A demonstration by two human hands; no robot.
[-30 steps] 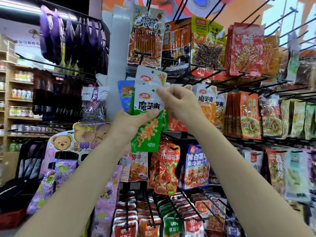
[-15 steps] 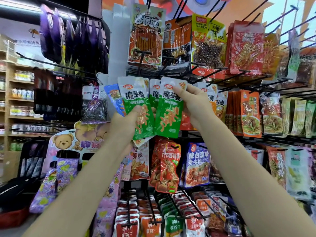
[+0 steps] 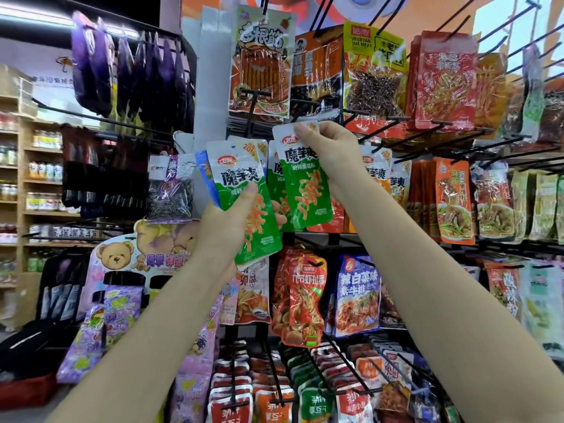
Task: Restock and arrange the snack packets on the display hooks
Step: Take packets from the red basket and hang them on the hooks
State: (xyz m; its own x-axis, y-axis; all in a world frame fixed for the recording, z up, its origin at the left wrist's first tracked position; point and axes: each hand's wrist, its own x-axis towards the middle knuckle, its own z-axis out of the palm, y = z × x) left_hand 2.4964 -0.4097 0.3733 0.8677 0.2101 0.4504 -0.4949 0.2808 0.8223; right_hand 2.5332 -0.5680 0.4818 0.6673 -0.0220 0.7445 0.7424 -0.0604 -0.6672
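My left hand (image 3: 227, 227) grips a fanned stack of green-and-white snack packets (image 3: 244, 190) by their lower half, with a blue packet (image 3: 204, 169) at the stack's back. My right hand (image 3: 332, 154) pinches the top edge of a single green-and-white packet (image 3: 305, 190), lifted up beside the stack, in front of the black display hooks (image 3: 308, 102). More packets of the same brand hang behind my right hand (image 3: 378, 172).
The rack is dense with hanging packets: red and orange ones (image 3: 442, 83) above, orange noodle packets (image 3: 454, 203) to the right, red and blue ones (image 3: 357, 294) below. Purple packets (image 3: 131, 62) hang at upper left. Wooden shelves (image 3: 39, 178) stand far left.
My right hand has drawn one green packet away from the stack and raised it towards the hooks. My left hand has shifted slightly, keeping hold of the stack.
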